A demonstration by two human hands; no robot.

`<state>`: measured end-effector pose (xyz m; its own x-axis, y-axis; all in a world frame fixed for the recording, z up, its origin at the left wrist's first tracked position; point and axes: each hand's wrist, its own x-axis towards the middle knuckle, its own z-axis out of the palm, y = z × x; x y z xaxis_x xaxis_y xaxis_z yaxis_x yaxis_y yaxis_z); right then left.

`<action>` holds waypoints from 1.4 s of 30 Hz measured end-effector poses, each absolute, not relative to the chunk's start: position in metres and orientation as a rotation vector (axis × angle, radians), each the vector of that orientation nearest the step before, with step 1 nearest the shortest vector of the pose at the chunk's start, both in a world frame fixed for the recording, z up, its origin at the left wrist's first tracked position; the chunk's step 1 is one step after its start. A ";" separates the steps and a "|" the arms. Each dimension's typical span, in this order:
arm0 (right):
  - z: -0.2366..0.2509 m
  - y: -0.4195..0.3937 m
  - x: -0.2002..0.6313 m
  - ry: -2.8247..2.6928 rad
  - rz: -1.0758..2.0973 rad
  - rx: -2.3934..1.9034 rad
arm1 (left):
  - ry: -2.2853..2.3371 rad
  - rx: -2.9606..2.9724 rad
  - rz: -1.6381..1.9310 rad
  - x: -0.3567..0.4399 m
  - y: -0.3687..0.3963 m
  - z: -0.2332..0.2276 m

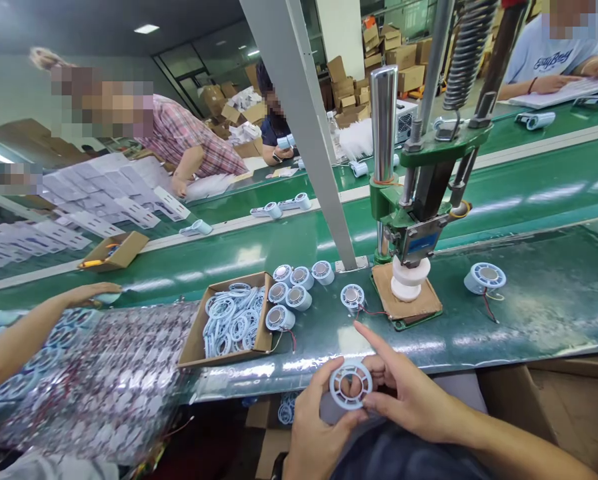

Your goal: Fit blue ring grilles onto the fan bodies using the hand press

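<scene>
Near the table's front edge, a light blue round housing with a spoked, open-centred face (351, 385) is between my hands. My left hand (317, 417) curls round its left and lower side. On the right edge, the thumb and bent fingers of my right hand (403, 393) grip it, while that index finger points forward. Just beyond stands a round blue unit with a silver disc (352, 297) and thin wires. Behind my hands, the press's white round head (409, 277) rests on or just above a brown board (431, 303); I cannot tell which.
Left of several finished-looking blue units (299, 297), a cardboard box (191, 347) holds light blue rings. Wired parts in clear plastic (129, 373) lie farther left, by a co-worker's arm (33, 333). Another blue unit (486, 277) stands right of the press. A grey post (309, 127) rises behind.
</scene>
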<state>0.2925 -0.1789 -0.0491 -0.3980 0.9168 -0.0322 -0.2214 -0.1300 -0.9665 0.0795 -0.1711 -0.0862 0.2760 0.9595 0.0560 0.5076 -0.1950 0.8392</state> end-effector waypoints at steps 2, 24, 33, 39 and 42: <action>-0.050 -0.180 0.293 -1.275 1.642 -0.871 | 1.325 1.755 0.813 0.078 -0.171 -0.088; -0.101 -0.168 0.337 -1.713 1.148 -1.352 | 1.767 1.470 0.195 -0.001 -0.184 -0.187; -0.116 -0.140 0.317 -1.698 0.782 -1.341 | 2.400 1.379 0.867 -0.031 -0.153 -0.201; -0.133 -0.124 0.317 -1.609 0.813 -1.410 | 2.369 1.733 1.156 -0.049 -0.083 -0.096; -0.132 -0.125 0.316 -1.610 0.824 -1.431 | 2.202 1.992 0.974 -0.036 -0.015 -0.061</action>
<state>0.3161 -0.1247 -0.1324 -0.0280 0.9888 0.1467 0.4590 0.1431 -0.8768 -0.0357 -0.0150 -0.0608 -0.1873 0.9032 0.3861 0.8932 -0.0069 0.4495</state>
